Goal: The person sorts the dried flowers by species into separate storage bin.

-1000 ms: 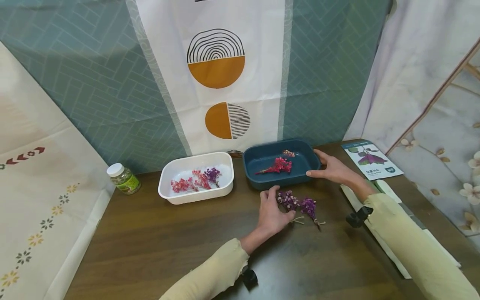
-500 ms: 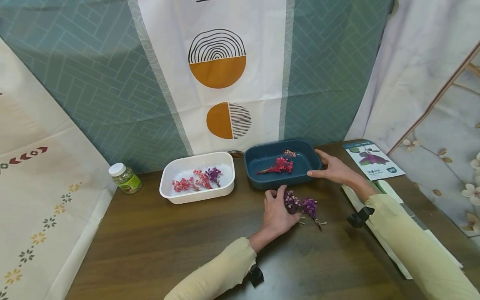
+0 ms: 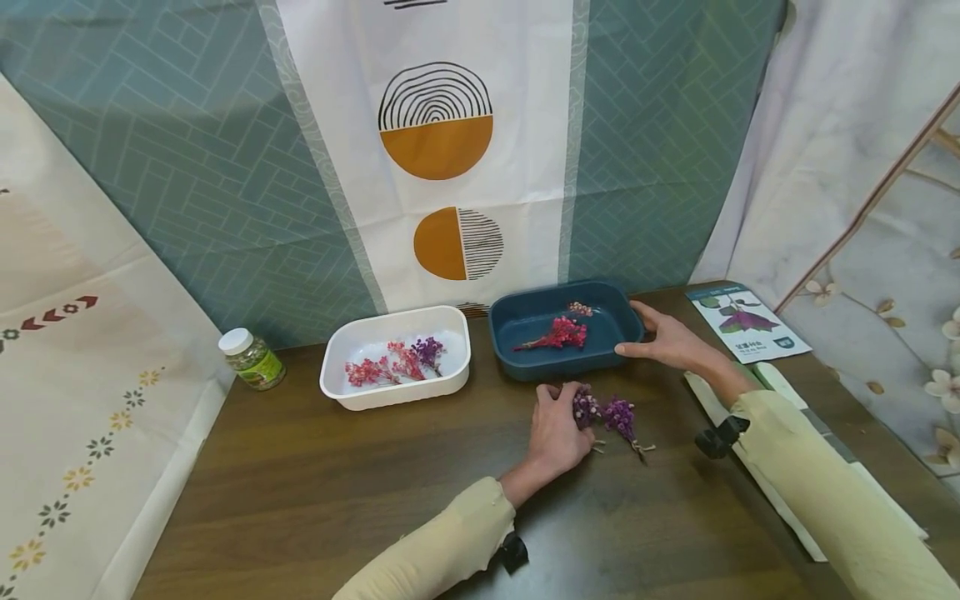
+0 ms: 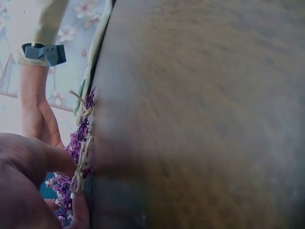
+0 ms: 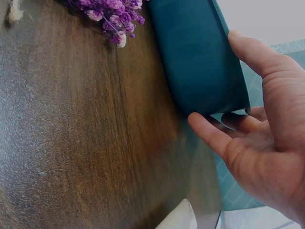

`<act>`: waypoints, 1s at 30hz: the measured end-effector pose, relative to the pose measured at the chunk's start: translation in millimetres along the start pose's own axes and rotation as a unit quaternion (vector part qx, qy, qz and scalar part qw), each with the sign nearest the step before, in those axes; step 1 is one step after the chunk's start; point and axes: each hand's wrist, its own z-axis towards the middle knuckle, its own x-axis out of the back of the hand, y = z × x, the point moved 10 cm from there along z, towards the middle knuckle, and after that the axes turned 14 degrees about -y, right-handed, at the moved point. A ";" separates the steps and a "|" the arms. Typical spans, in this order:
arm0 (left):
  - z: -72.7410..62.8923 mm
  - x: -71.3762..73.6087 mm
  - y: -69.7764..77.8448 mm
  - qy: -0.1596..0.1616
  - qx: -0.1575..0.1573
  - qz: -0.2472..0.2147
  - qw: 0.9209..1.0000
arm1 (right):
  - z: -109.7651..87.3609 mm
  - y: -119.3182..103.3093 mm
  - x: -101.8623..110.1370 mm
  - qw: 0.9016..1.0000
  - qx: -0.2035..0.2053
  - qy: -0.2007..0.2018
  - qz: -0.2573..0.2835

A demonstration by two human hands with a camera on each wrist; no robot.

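My left hand (image 3: 558, 429) has its fingers and thumb around a small tied bunch of purple dried flowers (image 3: 586, 407) on the table. In the left wrist view, thumb and fingers (image 4: 81, 210) lie on both sides of that bunch near its string. A second purple bunch (image 3: 620, 415) lies just to the right. My right hand (image 3: 667, 337) holds the right end of a dark blue dish (image 3: 558, 363), thumb at the rim and fingers around the end wall. Inside the dish are a red bunch (image 3: 562, 332) and a small pale pink sprig (image 3: 580, 308).
To the left of the blue dish stands a white dish (image 3: 405, 396) with pink and purple dried flowers. A lidded jar (image 3: 252, 360) stands at the far left. A picture card (image 3: 748, 322) and a pale green-and-white strip (image 3: 817, 433) lie on the right. Cloth hangs behind.
My left hand has moved right onto the nearer purple bunch, and its fingers have drawn in around it. The right hand stays at the blue dish's end.
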 end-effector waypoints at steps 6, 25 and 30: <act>0.2 0.3 -3.9 -0.012 -0.013 -0.034 0.999 | -0.2 1.1 -0.3 1.000 0.001 0.001 0.000; -1.2 15.8 -12.5 -0.047 -0.053 -0.084 0.994 | 1.3 0.1 -1.1 1.000 0.004 0.001 -0.004; -4.9 29.7 -8.3 -0.046 -0.079 -0.102 0.991 | 1.1 -0.7 -1.0 1.000 0.006 0.001 -0.004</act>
